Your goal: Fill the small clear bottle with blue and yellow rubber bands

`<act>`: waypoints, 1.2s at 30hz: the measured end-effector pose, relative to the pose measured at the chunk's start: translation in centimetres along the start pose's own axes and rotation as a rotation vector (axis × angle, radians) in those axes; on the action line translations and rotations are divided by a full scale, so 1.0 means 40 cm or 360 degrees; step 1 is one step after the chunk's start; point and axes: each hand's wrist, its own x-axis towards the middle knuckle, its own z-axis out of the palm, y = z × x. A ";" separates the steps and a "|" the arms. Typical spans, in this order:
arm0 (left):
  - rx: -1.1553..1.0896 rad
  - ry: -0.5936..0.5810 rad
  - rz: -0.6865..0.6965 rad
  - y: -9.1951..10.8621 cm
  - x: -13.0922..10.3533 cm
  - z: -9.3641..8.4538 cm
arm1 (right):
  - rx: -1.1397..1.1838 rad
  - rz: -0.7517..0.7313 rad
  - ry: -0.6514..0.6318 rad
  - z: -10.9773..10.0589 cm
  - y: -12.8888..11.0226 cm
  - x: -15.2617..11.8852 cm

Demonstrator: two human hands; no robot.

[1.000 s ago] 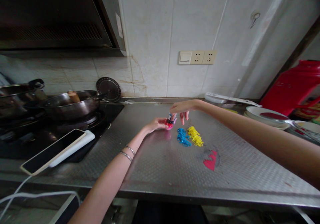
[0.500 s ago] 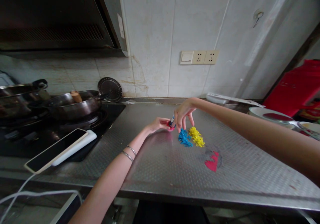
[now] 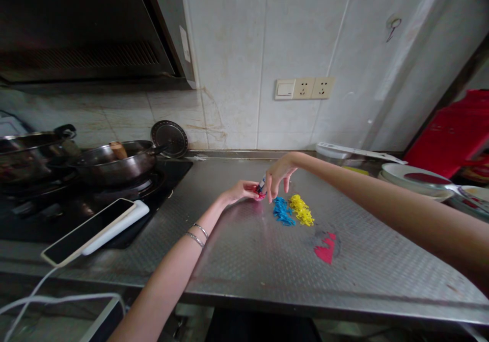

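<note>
My left hand (image 3: pixel 241 191) is closed at the fingertips on a small red piece (image 3: pixel 260 195), low over the steel counter (image 3: pixel 237 260). From above, my right hand (image 3: pixel 280 175) pinches a small dark tube with a pale label (image 3: pixel 262 184), tilted down to the red piece. Whether its tip touches the red piece is hidden. Just below my right fingers lies a pile of small blue loop-like pieces (image 3: pixel 283 213), beside a similar yellow pile (image 3: pixel 301 210). Nearer the front, a red shape with a jagged edge (image 3: pixel 325 250) lies flat on a dark smudge.
On the left, pans (image 3: pixel 114 163) stand on a black stove top (image 3: pixel 171 171), with a phone (image 3: pixel 87 230) on a white holder and cable in front. At the right back are bowls (image 3: pixel 416 176) and a red container (image 3: pixel 451 133). Wall sockets (image 3: pixel 313 88) sit behind.
My right fingers have shifted slightly up, away from the blue pile, still pinching the tube. My left hand keeps its hold on the red piece. The view has moved slightly.
</note>
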 end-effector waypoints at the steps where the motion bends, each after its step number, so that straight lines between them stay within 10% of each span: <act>1: -0.0007 -0.0001 -0.0003 -0.001 0.000 -0.004 | 0.0021 -0.0027 0.0045 0.001 0.002 -0.005; 18: -0.0069 0.0143 -0.0039 -0.010 -0.001 -0.026 | 0.0021 -0.0024 0.1007 0.013 0.004 -0.138; 36: 0.0059 0.0087 -0.0030 -0.003 0.001 -0.012 | -0.0072 0.0278 0.0217 0.037 -0.002 -0.005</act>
